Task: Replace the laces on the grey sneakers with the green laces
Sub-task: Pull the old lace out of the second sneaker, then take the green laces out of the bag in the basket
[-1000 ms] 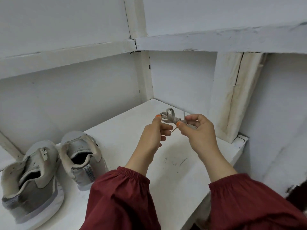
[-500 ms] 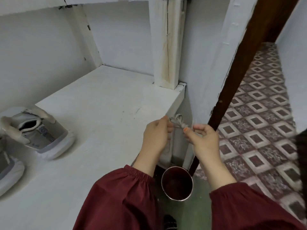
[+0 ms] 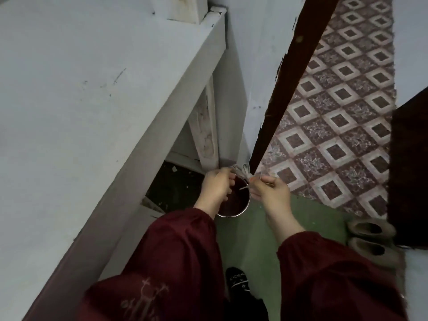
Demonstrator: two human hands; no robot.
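Lace bundle (image 3: 242, 170), grey, knotted into loops; pinched from both sides, left hand (image 3: 216, 185) and right hand (image 3: 269, 189) each with fingers curled onto it; held in air above round metal tin (image 3: 246, 205) on floor, just off edge of white shelf (image 3: 92, 89); beige slippers (image 3: 370, 237) by green mat (image 3: 250, 239).

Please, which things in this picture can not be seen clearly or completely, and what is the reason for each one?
Head view only:
- Grey lace bundle: small, blurred; its knot is unreadable, and the left hand and right hand pinching it cover part of it.
- Metal cup: the hands overlap its rim; the inside is just dark.
- Grey sneakers, green laces: outside the frame.
- Beige slippers: blurred near the right edge.
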